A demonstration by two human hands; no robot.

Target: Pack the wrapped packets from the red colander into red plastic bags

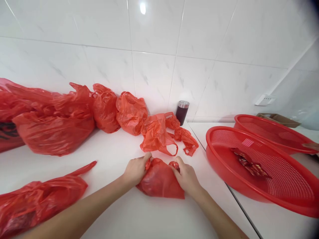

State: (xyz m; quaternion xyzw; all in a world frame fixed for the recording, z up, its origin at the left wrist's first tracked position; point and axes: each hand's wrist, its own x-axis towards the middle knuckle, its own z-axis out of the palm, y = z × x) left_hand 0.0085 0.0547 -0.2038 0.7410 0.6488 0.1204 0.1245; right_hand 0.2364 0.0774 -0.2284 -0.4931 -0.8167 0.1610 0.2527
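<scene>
In the middle of the white table, a filled red plastic bag (161,181) rests between my two hands. My left hand (136,168) is closed around a bunched corner at the bag's left top. On the opposite side, my right hand (187,175) grips the other gathered handle, thumb pressed inward. The bag's contents show only dimly through the film. Just beyond it lies a crumpled red carrier bag (157,132) with its handle loop spread on the table, beside another small crumpled red bag (186,138).
Filled red bags (57,129) line the wall at left, and another red bag (42,200) lies near front left. A dark tumbler (182,113) stands by the wall. At right, a red basket (216,172) holds a few packets (251,164); behind it, another person's hand (312,146) touches a second basket (264,124).
</scene>
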